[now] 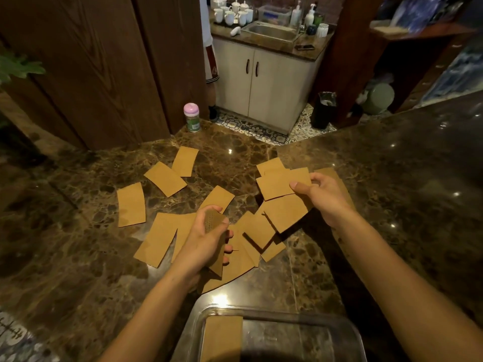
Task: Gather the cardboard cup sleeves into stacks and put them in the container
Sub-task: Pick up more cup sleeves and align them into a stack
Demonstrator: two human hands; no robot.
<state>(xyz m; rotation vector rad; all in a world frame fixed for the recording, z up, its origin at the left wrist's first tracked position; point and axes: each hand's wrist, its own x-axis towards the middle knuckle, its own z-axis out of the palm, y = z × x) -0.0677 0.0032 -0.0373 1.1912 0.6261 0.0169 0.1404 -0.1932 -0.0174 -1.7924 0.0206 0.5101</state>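
Note:
Several flat brown cardboard cup sleeves lie scattered on the dark marble counter (78, 257), among them a loose sleeve (130, 205) at the left and a pair (167, 176) further back. My left hand (206, 239) grips a small stack of sleeves (217, 246) held on edge above the middle of the pile. My right hand (324, 194) pinches one sleeve (282, 185) at the right, thumb on top. A clear container (339, 327) stands at the near edge with a stack of sleeves (223, 338) lying in its left side.
A pink-lidded jar (192, 117) stands at the counter's far corner beside a wooden partition (104, 61). Beyond the counter's far edge are a white cabinet with a sink (271, 32), cups, a black bin (322, 111) and a standing person's leg (211, 74).

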